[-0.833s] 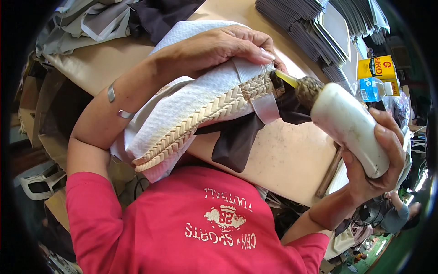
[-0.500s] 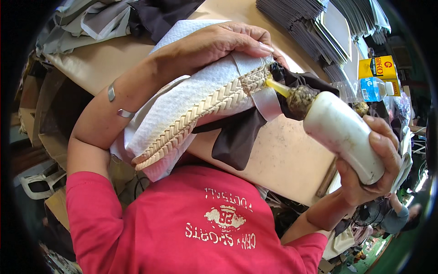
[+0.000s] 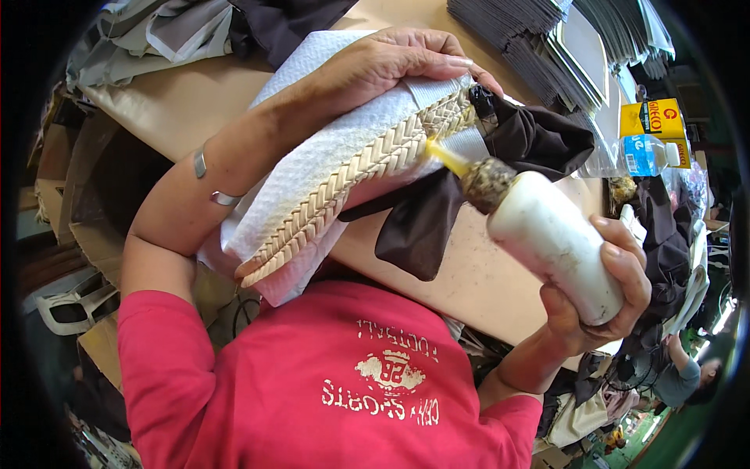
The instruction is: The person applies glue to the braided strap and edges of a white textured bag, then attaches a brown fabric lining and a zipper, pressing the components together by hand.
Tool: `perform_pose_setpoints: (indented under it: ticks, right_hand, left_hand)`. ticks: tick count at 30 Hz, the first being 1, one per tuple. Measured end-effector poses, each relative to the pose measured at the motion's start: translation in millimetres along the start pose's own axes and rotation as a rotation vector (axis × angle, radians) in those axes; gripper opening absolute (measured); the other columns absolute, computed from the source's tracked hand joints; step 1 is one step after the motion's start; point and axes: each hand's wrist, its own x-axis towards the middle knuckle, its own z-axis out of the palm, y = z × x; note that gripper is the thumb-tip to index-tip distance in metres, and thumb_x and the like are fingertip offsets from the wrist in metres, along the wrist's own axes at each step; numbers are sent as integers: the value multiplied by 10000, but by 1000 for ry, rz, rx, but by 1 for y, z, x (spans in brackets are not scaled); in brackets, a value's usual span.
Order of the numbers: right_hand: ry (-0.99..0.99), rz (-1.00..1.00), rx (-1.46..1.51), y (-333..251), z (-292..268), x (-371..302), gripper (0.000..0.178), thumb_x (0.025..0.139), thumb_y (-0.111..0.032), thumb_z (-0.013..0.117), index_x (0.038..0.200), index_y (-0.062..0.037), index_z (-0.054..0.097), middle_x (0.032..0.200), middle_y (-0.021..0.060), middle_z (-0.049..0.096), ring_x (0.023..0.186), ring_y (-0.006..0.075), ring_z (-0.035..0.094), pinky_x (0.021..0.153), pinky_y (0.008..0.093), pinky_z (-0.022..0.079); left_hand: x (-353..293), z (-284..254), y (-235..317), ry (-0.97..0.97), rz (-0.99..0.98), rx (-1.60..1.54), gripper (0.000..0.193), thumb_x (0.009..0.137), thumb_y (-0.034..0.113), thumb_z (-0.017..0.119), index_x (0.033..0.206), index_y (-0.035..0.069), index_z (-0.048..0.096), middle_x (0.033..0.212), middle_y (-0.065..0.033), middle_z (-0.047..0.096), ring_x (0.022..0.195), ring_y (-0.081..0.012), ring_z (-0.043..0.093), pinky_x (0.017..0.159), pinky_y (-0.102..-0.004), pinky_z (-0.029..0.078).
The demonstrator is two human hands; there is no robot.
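Observation:
A white textured fabric piece [image 3: 289, 148] with a cream braided strip [image 3: 344, 187] along its edge lies slanted before me. My left hand [image 3: 410, 61] grips it at its upper right end, fingers closed over the far edge. In my right hand [image 3: 605, 293] is a white squeeze bottle [image 3: 551, 242], tilted, its neck caked with brown residue. The bottle's yellow nozzle [image 3: 447, 156] points at the braid near its upper right end and appears to touch it. Dark brown cloth [image 3: 418, 227] hangs below the piece and bunches beside its right end.
Under the work is a tan tabletop [image 3: 484, 266]. Stacks of dark flat sheets [image 3: 516, 55] stand at the far right, near a yellow box [image 3: 652, 119] and a clear bottle [image 3: 644, 155]. Grey and dark fabric [image 3: 180, 35] lies far left. Another person [image 3: 680, 375] is at the right.
The squeeze bottle in my right hand has moved left, its nozzle passing from the braid's right end to a spot further down the strip. The fabric piece has shifted slightly.

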Motion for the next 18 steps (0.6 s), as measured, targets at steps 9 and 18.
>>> perform_pose_setpoints:
  ticks: [9,18]
  right_hand:
    - [373,871,1038,-20,47,-8,605,619,-239,664,1118,-55,375,1081,141,441,1011,242,458,862,356,395]
    - [188,767,1195,-22,98,11,494,706,-170,606,1110,-49,349,1112,126,431,1016,229,466,863,367,420]
  left_hand:
    - [15,-10,-13,54,-48,91,128,848,132,466,832,9,437,1070,-145,514,691,-83,549,633,-210,469]
    - [12,-9,-5,58,-196,365,262,849,219,475,1025,29,516,926,-43,547,835,-76,503,740,-222,408]
